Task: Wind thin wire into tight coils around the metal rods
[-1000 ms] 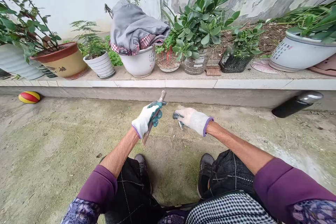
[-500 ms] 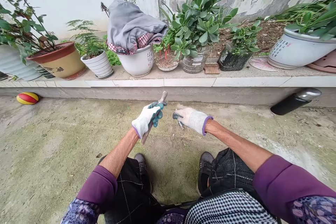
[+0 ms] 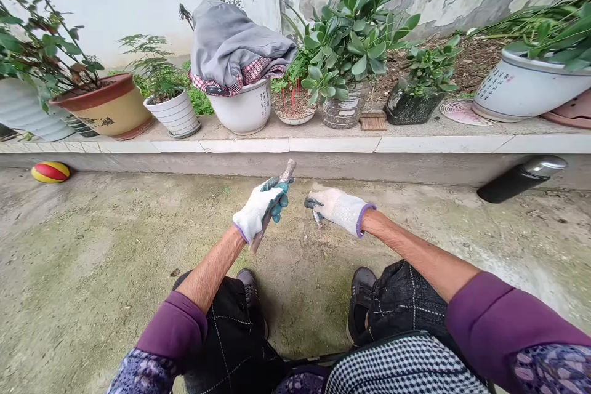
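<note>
My left hand [image 3: 259, 209], in a white glove with green fingertips, is closed round a short wooden stick [image 3: 273, 204] that slants up to the right. My right hand [image 3: 335, 207], gloved the same way, hovers palm down just to the right of the stick's upper end; its fingers curl together over something small and dark that I cannot make out. Both hands are above the mossy concrete ground [image 3: 92, 258] in front of my knees and my two dark shoes.
A low tiled ledge [image 3: 295, 141] runs across behind the hands, lined with potted plants. One white pot [image 3: 247, 108] has grey and checked cloth draped over it. A black flask [image 3: 519, 178] lies at the ledge's foot, right. A red-and-yellow ball [image 3: 50, 171] rests far left.
Almost nothing has changed. Both hands keep their grip and place, with only a slight shift of the view.
</note>
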Available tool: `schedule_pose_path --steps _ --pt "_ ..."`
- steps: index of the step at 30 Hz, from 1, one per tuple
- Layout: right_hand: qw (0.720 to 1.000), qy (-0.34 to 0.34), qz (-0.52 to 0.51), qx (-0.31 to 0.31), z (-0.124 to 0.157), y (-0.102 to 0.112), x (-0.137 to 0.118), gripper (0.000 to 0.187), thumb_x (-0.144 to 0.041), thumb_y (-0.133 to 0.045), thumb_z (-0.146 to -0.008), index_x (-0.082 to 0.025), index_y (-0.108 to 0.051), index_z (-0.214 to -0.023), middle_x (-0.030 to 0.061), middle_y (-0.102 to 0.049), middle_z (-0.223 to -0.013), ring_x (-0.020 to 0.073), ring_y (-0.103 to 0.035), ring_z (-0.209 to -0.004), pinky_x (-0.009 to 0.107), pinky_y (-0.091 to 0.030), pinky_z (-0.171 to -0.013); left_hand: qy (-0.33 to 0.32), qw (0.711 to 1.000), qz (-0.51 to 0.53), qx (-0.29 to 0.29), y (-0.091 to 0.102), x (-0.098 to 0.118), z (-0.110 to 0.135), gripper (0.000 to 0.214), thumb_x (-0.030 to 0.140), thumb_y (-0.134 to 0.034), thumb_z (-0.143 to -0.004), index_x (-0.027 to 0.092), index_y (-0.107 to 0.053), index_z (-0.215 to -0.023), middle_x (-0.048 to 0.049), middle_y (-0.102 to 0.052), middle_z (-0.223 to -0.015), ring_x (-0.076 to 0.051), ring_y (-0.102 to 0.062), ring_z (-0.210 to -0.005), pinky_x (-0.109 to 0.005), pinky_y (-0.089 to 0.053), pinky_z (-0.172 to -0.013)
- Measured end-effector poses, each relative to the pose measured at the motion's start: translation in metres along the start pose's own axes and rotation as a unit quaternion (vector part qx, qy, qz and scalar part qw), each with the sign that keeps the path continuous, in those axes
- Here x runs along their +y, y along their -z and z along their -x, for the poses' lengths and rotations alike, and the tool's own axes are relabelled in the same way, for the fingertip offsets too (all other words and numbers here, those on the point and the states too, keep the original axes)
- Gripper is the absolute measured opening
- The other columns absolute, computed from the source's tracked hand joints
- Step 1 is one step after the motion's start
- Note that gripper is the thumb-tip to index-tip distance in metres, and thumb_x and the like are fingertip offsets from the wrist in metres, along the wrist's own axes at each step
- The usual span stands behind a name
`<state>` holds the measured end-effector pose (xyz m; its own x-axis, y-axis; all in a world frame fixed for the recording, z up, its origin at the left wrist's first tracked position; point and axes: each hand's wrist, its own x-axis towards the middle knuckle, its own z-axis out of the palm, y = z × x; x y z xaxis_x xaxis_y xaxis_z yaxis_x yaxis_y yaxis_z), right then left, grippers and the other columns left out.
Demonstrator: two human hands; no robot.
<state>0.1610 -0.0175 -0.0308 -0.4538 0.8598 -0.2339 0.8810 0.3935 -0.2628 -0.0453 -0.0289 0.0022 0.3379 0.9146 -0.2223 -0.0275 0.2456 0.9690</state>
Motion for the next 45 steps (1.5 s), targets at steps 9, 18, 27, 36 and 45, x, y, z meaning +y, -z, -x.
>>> schedule_pose_path --steps 9,18,27,36,45 --pt "1.0 0.015 0.012 0.011 0.008 0.005 -0.005 0.025 -0.025 -0.043 -0.096 -0.019 -0.065 -0.108 0.0097 -0.07 -0.104 0.0193 -0.064 -0.092 0.025 -0.04 -0.076 -0.002 0.99 -0.121 0.067 0.015 -0.025 -0.018 0.051 0.028 -0.073 -0.075 0.014 -0.058 -0.122 0.0046 -0.056 -0.062 -0.007 -0.049 -0.04 -0.019 -0.042 -0.036" --pt "0.999 0.005 0.02 -0.047 0.001 0.004 -0.01 0.03 -0.025 -0.041 -0.095 -0.021 -0.068 -0.106 0.0081 -0.072 -0.101 0.0194 -0.065 -0.086 0.027 -0.038 -0.067 0.046 0.999 0.029 0.003 0.011 -0.012 -0.006 0.034 0.029 -0.071 -0.073 0.015 -0.059 -0.102 0.0037 -0.057 -0.063 -0.006 -0.047 -0.04 -0.019 -0.039 -0.036" --pt "0.998 -0.014 0.016 -0.051 -0.001 0.003 -0.012 0.03 -0.024 -0.041 -0.094 -0.019 -0.069 -0.104 0.0094 -0.072 -0.102 0.02 -0.065 -0.088 0.026 -0.041 -0.072 0.065 0.994 0.063 -0.061 0.013 -0.003 0.004 0.047 0.034 -0.072 -0.074 0.015 -0.058 -0.114 0.0034 -0.057 -0.067 -0.003 -0.039 -0.038 -0.017 -0.029 -0.034" --pt "0.999 -0.007 -0.013 -0.032 -0.001 -0.002 -0.011 0.025 -0.028 -0.047 -0.093 -0.022 -0.07 -0.1 0.0071 -0.072 -0.095 0.0191 -0.065 -0.084 0.025 -0.042 -0.073 0.063 0.995 0.051 -0.051 0.02 -0.009 0.002 0.045 0.037 -0.068 -0.077 0.017 -0.057 -0.116 0.0046 -0.055 -0.064 -0.004 -0.039 -0.039 -0.017 -0.032 -0.035" --pt "0.999 0.001 -0.012 -0.039 -0.003 -0.004 -0.01 0.025 -0.025 -0.047 -0.092 -0.021 -0.071 -0.099 0.0073 -0.072 -0.09 0.0195 -0.065 -0.082 0.025 -0.043 -0.072 0.069 0.994 0.022 -0.084 0.015 -0.006 0.009 0.052 0.037 -0.07 -0.077 0.016 -0.056 -0.123 0.0014 -0.062 -0.067 -0.005 -0.043 -0.036 -0.017 -0.032 -0.034"
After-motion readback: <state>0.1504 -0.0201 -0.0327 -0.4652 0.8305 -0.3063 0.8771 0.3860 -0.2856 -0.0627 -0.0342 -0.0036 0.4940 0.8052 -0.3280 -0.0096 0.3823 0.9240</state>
